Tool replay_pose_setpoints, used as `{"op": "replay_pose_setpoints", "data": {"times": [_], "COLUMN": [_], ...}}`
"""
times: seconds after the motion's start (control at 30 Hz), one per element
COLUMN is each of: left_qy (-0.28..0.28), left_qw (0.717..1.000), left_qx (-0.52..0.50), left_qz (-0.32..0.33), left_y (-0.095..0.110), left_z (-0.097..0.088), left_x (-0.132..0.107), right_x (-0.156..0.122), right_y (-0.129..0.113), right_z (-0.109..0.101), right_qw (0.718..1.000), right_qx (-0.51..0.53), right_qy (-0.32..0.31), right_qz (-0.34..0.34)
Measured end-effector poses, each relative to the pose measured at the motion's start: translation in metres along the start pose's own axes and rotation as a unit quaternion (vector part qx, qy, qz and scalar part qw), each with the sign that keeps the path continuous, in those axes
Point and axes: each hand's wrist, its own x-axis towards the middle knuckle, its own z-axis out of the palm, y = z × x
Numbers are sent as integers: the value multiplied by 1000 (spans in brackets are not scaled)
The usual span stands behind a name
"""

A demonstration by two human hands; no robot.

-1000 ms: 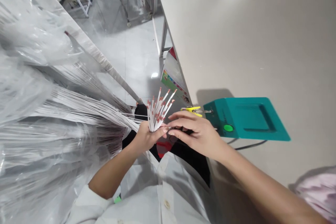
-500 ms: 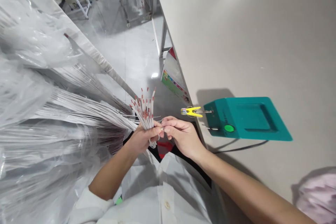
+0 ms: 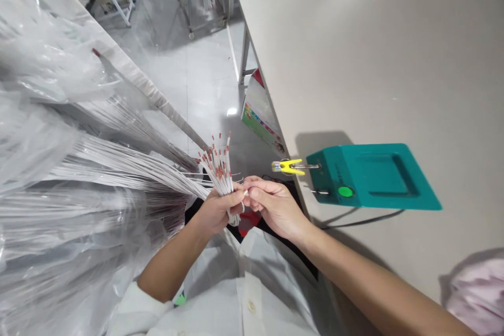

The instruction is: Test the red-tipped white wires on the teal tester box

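Note:
My left hand (image 3: 216, 211) is closed around a bundle of white wires (image 3: 221, 178). Their reddish-brown ends fan out above the fist, and the wires bend back in loops below it. Beside it, my right hand (image 3: 271, 202) has thumb and fingers pinched together, almost touching the left thumb. A small white bit of wire (image 3: 246, 192) shows between the fingertips of the two hands; the fingers hide most of it. From the bundle, long white wires (image 3: 157, 165) run off to the left.
On the grey table (image 3: 354, 63) to the right lies a teal device (image 3: 378, 176) with a green button, a yellow clip (image 3: 292, 166) and a black cable. Plastic-covered wire bundles (image 3: 47, 215) fill the left side. Pink cloth (image 3: 478, 294) lies at lower right.
The bundle and my left hand have shifted slightly to the right. My right hand keeps its pinch in nearly the same place.

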Motion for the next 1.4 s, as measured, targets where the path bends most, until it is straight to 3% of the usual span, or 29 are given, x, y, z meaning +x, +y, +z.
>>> {"op": "replay_pose_setpoints", "data": {"times": [0.17,0.27,0.4,0.6,0.67,0.73,0.8,0.87,0.97,1.03,1.1,1.17,1.23,1.4], "left_qy": [21,56,63,95,110,117,123,128,127,121,108,93,83,109], "left_qw": [997,980,960,964,962,961,961,963,961,957,956,959,963,971], "left_qx": [67,176,261,230,229,229,223,211,222,245,253,247,237,192], "left_qz": [29,70,77,93,101,104,105,106,101,98,98,103,103,88], "left_y": [1,2,4,-6,-9,-9,-7,-5,-2,-1,0,0,0,-3], "left_z": [1,3,7,11,12,12,12,10,9,8,8,8,10,12], "left_x": [0,-2,-5,-7,-7,-8,-8,-9,-11,-12,-13,-13,-13,-10], "right_x": [-3,-5,-9,-9,-10,-11,-14,-15,-15,-14,-12,-11,-11,-14], "right_y": [5,4,-2,-5,-7,-10,-13,-16,-18,-17,-15,-12,-10,-16], "right_z": [-4,-9,-16,-24,-25,-25,-24,-21,-17,-14,-13,-12,-13,-17], "right_qw": [991,953,843,631,599,601,634,703,812,855,879,883,865,752], "right_qx": [-100,-233,-437,-623,-644,-645,-625,-576,-473,-423,-395,-388,-411,-545], "right_qy": [35,65,34,39,34,23,7,9,65,82,59,32,14,-4], "right_qz": [-88,-180,-311,-460,-474,-471,-456,-418,-335,-290,-262,-262,-288,-371]}}
